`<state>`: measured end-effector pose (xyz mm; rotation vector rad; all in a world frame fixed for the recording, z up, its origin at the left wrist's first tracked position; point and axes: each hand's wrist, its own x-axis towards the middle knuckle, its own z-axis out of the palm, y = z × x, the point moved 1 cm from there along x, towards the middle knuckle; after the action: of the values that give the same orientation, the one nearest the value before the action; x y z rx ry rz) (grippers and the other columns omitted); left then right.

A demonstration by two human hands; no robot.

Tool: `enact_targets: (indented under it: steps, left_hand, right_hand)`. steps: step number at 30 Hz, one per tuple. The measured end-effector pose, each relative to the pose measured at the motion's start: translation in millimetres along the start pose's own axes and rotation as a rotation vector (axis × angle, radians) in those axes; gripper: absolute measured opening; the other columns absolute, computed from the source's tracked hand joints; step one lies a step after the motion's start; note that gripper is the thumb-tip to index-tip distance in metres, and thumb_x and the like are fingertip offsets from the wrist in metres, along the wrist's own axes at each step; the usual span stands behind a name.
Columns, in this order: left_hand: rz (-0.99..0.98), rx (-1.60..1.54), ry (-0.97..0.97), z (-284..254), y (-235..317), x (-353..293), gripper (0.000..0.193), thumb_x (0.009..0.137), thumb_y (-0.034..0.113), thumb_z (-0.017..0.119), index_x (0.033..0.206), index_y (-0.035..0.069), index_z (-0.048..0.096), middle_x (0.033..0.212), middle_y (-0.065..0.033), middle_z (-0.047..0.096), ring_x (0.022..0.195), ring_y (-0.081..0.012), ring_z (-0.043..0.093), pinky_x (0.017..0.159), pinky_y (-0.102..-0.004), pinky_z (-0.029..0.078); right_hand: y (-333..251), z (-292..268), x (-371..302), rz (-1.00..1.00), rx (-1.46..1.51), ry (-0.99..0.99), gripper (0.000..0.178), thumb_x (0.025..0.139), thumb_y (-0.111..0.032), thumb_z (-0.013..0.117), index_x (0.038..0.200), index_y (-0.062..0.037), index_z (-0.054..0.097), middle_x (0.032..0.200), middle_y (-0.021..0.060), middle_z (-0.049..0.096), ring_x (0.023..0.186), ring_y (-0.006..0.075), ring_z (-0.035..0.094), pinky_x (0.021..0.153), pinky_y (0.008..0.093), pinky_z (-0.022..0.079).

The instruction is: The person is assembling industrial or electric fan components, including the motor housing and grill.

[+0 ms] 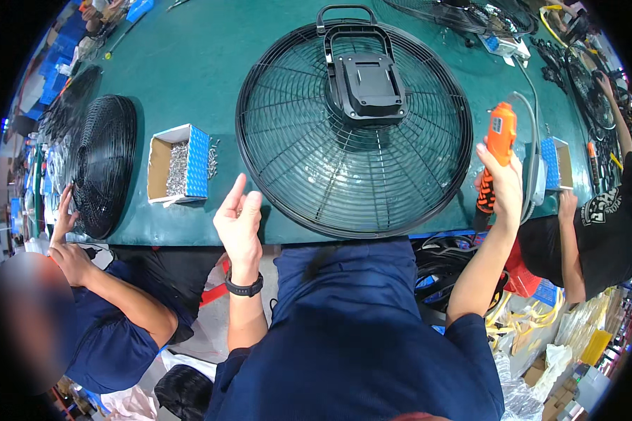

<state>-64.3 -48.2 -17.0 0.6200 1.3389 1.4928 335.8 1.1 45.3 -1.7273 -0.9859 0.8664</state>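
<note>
A large round black fan [305,151] lies on the green table in front of me, its wire guard facing up. A black motor housing [369,88] and a looped handle sit at its far side. My right hand [502,182] is wrapped round an orange electric screwdriver [501,137], held tip down just right of the guard. Near the guard's left edge, my left hand [239,221] is raised with the index finger extended and the other fingers curled; what lies in them is too small to make out. Left of it stands an open blue box [198,163] of small screws [178,168].
Loose screws [213,158] lie beside the box. Another black fan guard [105,165] stands at left, touched by a co-worker's hand [63,214]. A second blue box [556,163], a grey cable [530,105] and another person's arm [570,245] are at right. Another fan [463,17] lies far right.
</note>
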Motion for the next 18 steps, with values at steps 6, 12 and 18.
enact_targets:
  steps: [6, 12, 18]
  left_hand:
    - [0.103, 0.331, -0.11, 7, -2, 3, 0.071, 0.076, 0.002, 0.075, 0.135, -0.008, 0.037, 0.064, 0.0085, 0.035, 0.059, -0.0012, 0.031, 0.055, -0.0149, 0.029]
    - [0.112, 0.326, -0.152, 5, -3, 4, 0.074, 0.076, 0.002, 0.074, 0.137, -0.008, 0.033, 0.062, 0.0084, 0.035, 0.057, -0.0013, 0.03, 0.054, -0.0148, 0.028]
    - [0.116, 0.444, -0.199, -1, 0, 5, 0.075, 0.075, -0.001, 0.074, 0.137, -0.006, 0.033, 0.062, 0.0082, 0.035, 0.057, -0.001, 0.031, 0.053, -0.0151, 0.029]
  right_hand:
    - [5, 12, 14, 0.076, -0.094, -0.157, 0.038, 0.076, -0.03, 0.076, 0.091, -0.0049, 0.052, 0.066, 0.0014, 0.051, 0.044, 0.0116, 0.051, 0.042, 0.0251, 0.042]
    - [9, 8, 18, 0.126, -0.066, -0.195, 0.038, 0.075, -0.028, 0.077, 0.09, -0.005, 0.051, 0.063, 0.0007, 0.05, 0.043, 0.0115, 0.052, 0.04, 0.0249, 0.042]
    - [8, 7, 18, 0.124, -0.062, -0.211, 0.038, 0.073, -0.028, 0.078, 0.088, -0.0027, 0.055, 0.068, 0.0021, 0.053, 0.047, 0.0112, 0.053, 0.044, 0.0253, 0.042]
